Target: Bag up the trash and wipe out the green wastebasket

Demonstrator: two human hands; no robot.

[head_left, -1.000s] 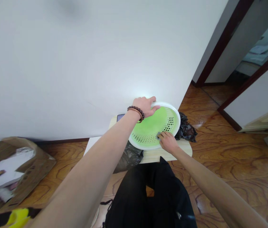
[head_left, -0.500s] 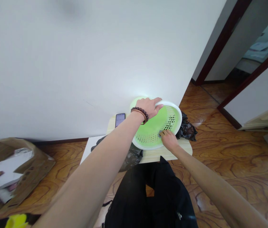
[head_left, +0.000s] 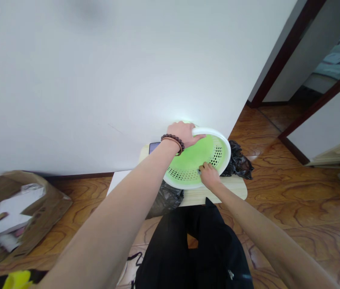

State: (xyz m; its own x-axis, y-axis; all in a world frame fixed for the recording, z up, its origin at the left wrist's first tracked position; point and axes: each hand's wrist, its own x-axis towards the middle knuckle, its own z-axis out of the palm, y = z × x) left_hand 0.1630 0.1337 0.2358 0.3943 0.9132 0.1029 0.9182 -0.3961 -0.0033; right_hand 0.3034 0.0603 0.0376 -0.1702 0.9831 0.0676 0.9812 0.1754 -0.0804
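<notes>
A round green-and-white colander basket (head_left: 227,150) is tilted towards me above a small light-wood table. My left hand (head_left: 182,134), with a beaded bracelet at the wrist, grips its white rim at the upper left. Inside the basket, my right hand (head_left: 210,176) is closed, with its fingertips against the perforated wall near the bottom. A small bluish-grey piece (head_left: 199,171) pokes out from those fingers; its kind is too small to make out. Behind my left hand, a bit of light green shows against the wall.
Black plastic bags lie right (head_left: 240,161) and left (head_left: 170,196) of the basket on the table (head_left: 234,188). A phone (head_left: 153,147) is partly hidden by my left forearm. An open cardboard box (head_left: 48,204) stands on the floor at left. A white wall rises behind the table.
My right hand has slid slightly left along the inside of the basket. My left hand has shifted a little left on the rim, and my forearm covers more of the phone.
</notes>
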